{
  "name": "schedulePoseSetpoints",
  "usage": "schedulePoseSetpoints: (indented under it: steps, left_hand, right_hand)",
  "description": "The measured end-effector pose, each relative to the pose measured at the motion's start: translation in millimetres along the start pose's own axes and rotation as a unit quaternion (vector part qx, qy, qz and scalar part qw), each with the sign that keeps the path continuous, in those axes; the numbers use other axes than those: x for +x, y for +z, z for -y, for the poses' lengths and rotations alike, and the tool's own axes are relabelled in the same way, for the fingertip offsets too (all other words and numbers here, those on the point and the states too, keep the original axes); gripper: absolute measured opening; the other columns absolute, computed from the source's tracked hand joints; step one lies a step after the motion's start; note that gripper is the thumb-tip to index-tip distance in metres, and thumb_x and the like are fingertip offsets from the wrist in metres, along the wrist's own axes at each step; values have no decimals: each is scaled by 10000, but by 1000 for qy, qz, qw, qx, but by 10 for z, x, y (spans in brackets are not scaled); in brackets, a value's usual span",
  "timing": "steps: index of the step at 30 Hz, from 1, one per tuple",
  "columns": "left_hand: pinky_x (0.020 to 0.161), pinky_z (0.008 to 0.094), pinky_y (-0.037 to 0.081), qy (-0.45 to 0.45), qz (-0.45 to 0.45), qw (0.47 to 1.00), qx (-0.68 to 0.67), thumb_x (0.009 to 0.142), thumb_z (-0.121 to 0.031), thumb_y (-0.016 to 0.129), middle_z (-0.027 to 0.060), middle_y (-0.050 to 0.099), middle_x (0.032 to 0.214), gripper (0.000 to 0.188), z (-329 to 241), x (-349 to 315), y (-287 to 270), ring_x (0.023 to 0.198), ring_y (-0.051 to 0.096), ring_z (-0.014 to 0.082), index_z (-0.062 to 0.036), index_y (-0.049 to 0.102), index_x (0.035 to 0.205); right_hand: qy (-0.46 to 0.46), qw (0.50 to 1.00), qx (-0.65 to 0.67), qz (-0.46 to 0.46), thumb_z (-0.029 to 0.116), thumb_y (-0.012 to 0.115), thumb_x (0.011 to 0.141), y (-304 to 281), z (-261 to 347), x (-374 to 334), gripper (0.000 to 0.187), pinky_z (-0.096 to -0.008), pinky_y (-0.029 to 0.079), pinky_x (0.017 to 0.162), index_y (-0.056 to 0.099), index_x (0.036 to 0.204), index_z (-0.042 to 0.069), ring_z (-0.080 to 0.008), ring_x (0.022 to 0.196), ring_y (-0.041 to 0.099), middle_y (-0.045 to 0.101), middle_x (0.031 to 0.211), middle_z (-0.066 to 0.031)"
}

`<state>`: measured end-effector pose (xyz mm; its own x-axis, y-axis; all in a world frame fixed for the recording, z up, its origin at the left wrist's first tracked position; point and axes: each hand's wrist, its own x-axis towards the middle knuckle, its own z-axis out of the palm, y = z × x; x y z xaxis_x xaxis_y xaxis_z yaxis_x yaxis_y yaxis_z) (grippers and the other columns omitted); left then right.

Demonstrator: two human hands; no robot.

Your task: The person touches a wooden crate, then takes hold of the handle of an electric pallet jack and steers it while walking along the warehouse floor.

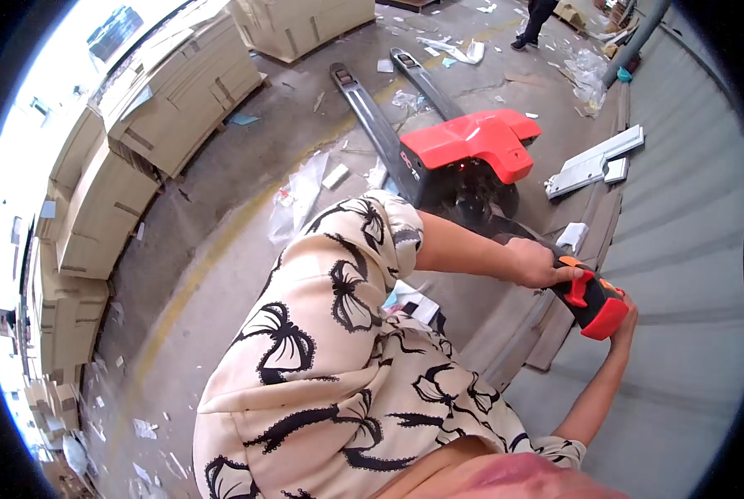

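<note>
- One red pallet truck (472, 143) is being seen on the littered floor (230, 187).
- Its control handle (591, 304), near the grey wall (688, 191), is being grasped by the left hand (530, 262) and the right hand (626, 322).

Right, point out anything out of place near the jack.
A crumpled plastic sheet lies on the floor left of the jack, with white scraps scattered around it. White panels lie askew near the wall. It all looks dropped, not stacked.

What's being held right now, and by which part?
The pallet truck, by its handle: the left hand grips one side; the right hand is against the opposite side, its grip partly hidden.
</note>
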<state>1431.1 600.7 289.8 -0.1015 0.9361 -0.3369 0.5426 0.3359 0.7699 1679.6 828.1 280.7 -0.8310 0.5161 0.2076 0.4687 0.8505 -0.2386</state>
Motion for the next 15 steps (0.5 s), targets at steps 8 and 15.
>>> schedulePoseSetpoints:
  steps: [8,15]
  left_hand:
    - [703,387,492,-49,-69,996,-2,745,-847,244,183,643,816,956,60,1172,-202,814,640,314,3,676,817]
    - [697,387,490,-90,-117,989,-13,774,-823,222,191,637,796,954,-87,2160,-737,808,634,325,19,669,804]
  right_hand:
    - [-36,999,30,-16,211,550,836,589,-1187,1168,191,-399,463,665,636,860,42,-331,782,601,623,817,-138]
    - [-185,982,36,-27,290,484,913,844,-1969,2616,273,-431,453,630,618,872,55,-349,717,598,617,746,-150]
